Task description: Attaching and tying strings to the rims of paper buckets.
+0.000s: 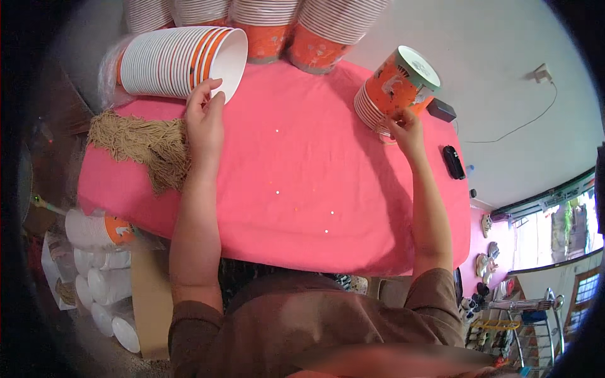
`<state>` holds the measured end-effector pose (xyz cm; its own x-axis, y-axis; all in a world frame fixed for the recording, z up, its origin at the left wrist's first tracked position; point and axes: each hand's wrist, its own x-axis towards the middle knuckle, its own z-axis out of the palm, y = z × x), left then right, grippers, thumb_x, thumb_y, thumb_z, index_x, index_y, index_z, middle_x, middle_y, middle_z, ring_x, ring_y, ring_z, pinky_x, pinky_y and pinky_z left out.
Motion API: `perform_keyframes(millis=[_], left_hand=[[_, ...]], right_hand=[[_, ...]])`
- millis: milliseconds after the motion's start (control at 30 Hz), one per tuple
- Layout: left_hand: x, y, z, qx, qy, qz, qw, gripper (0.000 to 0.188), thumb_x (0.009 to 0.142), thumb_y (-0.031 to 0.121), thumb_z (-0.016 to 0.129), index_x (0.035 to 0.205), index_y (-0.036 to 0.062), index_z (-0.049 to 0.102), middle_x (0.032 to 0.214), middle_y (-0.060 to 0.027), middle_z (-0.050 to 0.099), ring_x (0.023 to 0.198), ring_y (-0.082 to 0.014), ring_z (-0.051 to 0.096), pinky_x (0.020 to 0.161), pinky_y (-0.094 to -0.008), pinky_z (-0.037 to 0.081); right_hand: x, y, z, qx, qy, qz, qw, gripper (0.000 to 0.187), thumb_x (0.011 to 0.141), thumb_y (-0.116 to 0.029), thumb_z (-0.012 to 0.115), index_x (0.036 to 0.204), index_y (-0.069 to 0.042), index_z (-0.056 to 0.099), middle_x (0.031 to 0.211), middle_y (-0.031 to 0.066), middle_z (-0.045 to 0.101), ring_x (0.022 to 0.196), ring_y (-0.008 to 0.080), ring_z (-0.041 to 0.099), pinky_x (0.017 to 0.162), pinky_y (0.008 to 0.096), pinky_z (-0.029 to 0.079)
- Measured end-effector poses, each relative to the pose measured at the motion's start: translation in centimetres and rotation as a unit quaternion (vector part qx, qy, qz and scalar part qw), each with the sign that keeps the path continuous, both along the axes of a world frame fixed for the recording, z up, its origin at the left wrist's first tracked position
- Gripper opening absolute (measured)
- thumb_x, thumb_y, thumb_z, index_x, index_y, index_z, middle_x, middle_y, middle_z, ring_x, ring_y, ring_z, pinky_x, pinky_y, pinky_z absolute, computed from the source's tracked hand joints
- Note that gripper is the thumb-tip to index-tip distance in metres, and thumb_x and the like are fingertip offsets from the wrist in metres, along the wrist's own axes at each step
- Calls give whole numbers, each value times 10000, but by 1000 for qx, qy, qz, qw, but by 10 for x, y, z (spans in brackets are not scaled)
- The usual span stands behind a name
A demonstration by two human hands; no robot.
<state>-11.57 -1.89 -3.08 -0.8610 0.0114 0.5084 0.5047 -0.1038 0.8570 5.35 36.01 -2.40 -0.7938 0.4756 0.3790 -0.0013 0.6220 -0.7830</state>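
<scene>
My left hand (206, 123) is at the mouth of a sideways stack of nested white paper buckets (161, 60) at the far left. Its thumb and fingers are apart by the front bucket's rim; whether they touch it is hard to tell. On the right, my right hand (406, 130) is pinched closed on a thin tan cord (384, 133), low beside a stack of upside-down orange paper buckets (389, 85). Its fingertips partly hide the cord. A heap of tan cords (142, 148) lies left of my left forearm.
More wrapped bucket stacks (265, 34) stand along the back of the pink-covered table (302, 164). A dark box (441, 110) and a black case (453, 162) sit at the right edge. Below left are bagged white buckets (104, 283) and a cardboard box (151, 302).
</scene>
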Motion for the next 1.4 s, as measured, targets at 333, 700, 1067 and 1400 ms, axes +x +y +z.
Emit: perform_keyframes(millis=[333,700,1067,1400], left_hand=[[-4,3,-3,53,8,-14,998,209,854,38,585,1057,13,630,1066,-14,568,900,-95,472,828,-232,397],[-7,3,-6,60,-7,-17,998,197,856,44,589,1044,15,639,991,9,563,857,-90,459,820,-224,389],[-8,1,-8,82,16,-13,996,248,868,7,564,1113,-10,605,1095,-23,554,939,-104,473,884,-244,386],[-19,0,-7,-15,-15,45,999,427,965,187,465,1359,23,461,1523,-228,213,1426,-295,190,1136,-368,174]], right_hand=[[23,18,1,134,27,6,991,80,865,-42,621,931,0,628,758,29,639,610,87,552,543,247,450],[5,-16,0,234,-16,-82,969,159,844,-130,648,850,28,637,689,112,639,596,170,600,570,319,493],[-38,-164,26,177,-62,259,948,327,851,-178,659,1093,32,597,959,171,649,864,244,641,774,344,511],[-183,-285,-8,-27,22,293,956,288,862,-140,588,1081,42,555,967,270,625,868,361,636,753,410,490]])
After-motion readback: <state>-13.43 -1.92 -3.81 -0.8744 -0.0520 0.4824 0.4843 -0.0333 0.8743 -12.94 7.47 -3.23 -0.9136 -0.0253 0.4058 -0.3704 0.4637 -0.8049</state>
